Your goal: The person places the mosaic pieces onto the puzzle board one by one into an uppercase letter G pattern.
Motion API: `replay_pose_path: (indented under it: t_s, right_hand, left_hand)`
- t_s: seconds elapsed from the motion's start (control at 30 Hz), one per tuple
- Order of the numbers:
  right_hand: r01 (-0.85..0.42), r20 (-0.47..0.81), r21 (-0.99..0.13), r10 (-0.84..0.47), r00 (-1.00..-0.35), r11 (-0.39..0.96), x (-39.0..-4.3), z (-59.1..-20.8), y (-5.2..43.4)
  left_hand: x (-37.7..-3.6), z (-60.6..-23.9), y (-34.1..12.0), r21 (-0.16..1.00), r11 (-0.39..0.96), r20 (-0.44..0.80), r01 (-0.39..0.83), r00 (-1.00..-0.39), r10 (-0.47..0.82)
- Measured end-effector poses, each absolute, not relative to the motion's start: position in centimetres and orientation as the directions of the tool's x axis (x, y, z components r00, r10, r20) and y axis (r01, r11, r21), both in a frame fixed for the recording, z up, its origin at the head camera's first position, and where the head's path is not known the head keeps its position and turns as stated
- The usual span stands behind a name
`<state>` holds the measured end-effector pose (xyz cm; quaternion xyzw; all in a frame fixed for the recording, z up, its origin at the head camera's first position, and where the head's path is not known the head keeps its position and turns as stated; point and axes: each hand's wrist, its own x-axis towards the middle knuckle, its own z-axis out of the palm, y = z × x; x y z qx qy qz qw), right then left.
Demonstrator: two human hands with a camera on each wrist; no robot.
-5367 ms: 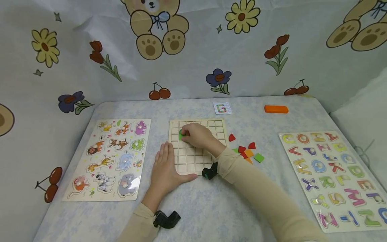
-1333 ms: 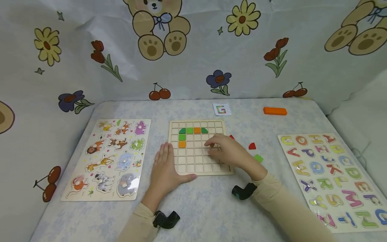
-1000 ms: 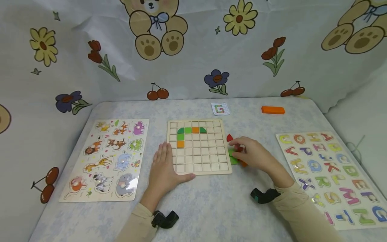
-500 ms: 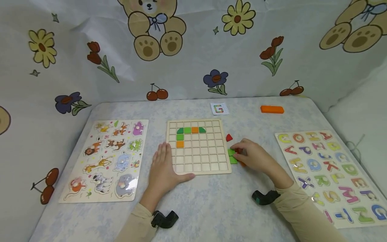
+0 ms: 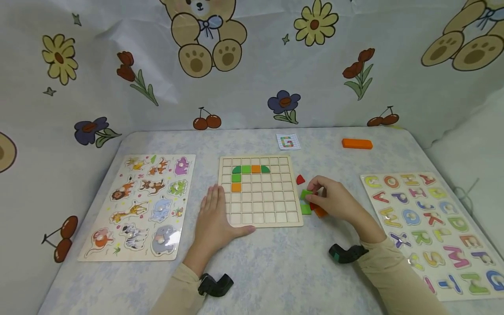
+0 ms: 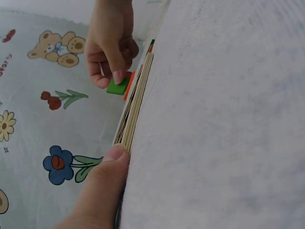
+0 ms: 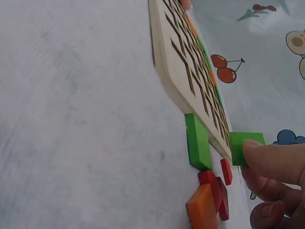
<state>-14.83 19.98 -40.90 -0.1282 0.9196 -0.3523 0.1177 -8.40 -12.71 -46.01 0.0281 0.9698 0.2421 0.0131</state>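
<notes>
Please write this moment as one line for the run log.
left hand: rests flat at grid board edge | right hand: pinches green square tile, lifted beside board | loose tiles: on table

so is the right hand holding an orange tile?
No, the right hand pinches a green tile; the orange tile lies on the table.

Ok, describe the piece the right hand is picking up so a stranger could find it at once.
Start at the wooden grid board in the middle of the table. Just off its right edge lies a small heap of loose tiles, with the right hand over it. The green square tile pinched in its fingers is lifted; the other green tile lies flat against the board.
</notes>
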Motion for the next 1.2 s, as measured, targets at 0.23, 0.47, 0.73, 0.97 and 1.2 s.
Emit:
replay_pose_path:
  t_s: [0.23, 0.47, 0.73, 0.97, 1.2]
  right_hand:
    - [-0.162, -0.105, -0.735, -0.347, -0.932, 0.658, -15.8, -40.6, 17.5]
    - [-0.199, -0.09, -0.785, -0.426, -0.9, 0.587, -16.6, -41.4, 13.6]
    - [-0.246, -0.08, -0.772, -0.474, -0.877, 0.586, -17.0, -42.0, 9.0]
    - [-0.289, -0.073, -0.757, -0.516, -0.854, 0.586, -17.0, -41.9, 5.6]
    - [-0.308, -0.062, -0.726, -0.505, -0.861, 0.615, -16.9, -42.2, 3.9]
  left_hand:
    - [-8.5, -46.0, -12.7, 0.475, 0.878, -0.012, 0.049, -0.998, 0.063]
    - [-8.5, -46.0, -12.5, 0.479, 0.877, -0.034, 0.041, -0.997, 0.065]
    - [-8.5, -45.9, -12.6, 0.476, 0.878, -0.031, 0.048, -0.997, 0.071]
    - [-8.6, -46.0, -12.7, 0.466, 0.883, -0.025, 0.06, -0.996, 0.081]
    - [-8.4, -45.8, -12.9, 0.461, 0.885, -0.001, 0.068, -0.997, 0.077]
